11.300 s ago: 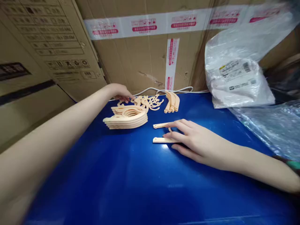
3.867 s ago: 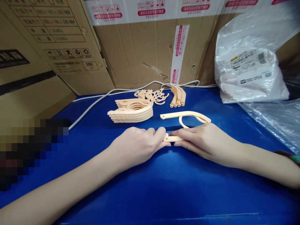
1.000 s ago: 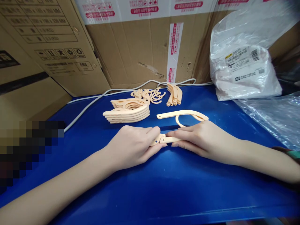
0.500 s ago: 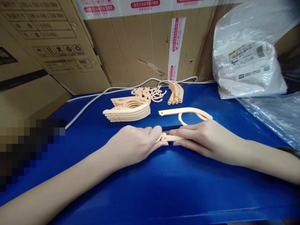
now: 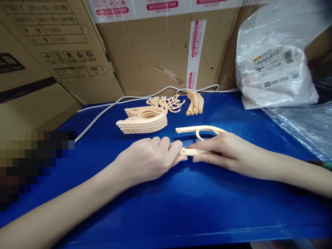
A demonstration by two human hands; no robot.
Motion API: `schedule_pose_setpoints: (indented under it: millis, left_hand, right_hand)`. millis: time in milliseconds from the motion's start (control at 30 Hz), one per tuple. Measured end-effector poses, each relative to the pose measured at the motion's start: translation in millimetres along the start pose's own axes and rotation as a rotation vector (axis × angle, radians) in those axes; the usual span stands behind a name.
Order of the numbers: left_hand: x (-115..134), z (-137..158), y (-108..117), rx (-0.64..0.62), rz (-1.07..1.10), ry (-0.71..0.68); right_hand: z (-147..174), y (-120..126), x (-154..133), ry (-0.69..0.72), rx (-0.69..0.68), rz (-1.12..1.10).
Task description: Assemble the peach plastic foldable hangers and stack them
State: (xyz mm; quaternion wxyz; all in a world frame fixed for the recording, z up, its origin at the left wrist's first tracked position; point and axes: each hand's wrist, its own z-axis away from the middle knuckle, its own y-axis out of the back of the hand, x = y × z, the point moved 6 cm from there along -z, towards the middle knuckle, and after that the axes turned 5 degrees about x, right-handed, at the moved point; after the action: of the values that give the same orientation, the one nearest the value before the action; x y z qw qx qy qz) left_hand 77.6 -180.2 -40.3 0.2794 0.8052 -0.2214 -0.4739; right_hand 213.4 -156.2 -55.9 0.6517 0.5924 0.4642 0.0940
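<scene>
Our left hand (image 5: 150, 157): clenched, small piece now hidden | right hand (image 5: 230, 150): pinching hanger (image 5: 195, 152), far side dipped | fit likely unfinished

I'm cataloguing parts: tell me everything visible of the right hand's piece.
The piece is cream, plastic-looking: two arms, each with a hole near its left end, and a curved loop between. The right hand holds it over the table, hiding its right end; the left hand is at its near tip.
</scene>
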Motion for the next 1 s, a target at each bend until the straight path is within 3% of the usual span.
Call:
schedule_pose_setpoints:
  millis: [267,600,1000]
  left_hand:
    - [0.2,-1.3,1.3,0.025,0.023,0.015]
    - [-7.2,1.3,-2.2,0.013,0.234,0.096]
    - [-7.9,0.0,-2.2,0.036,0.245,0.088]
  right_hand:
    - [0.0,-1.3,1.0,0.002,-0.049,-0.050]
    - [3.6,-0.7,-2.7,0.080,0.119,0.223]
    - [3.3,-1.3,-2.9,0.076,0.108,0.214]
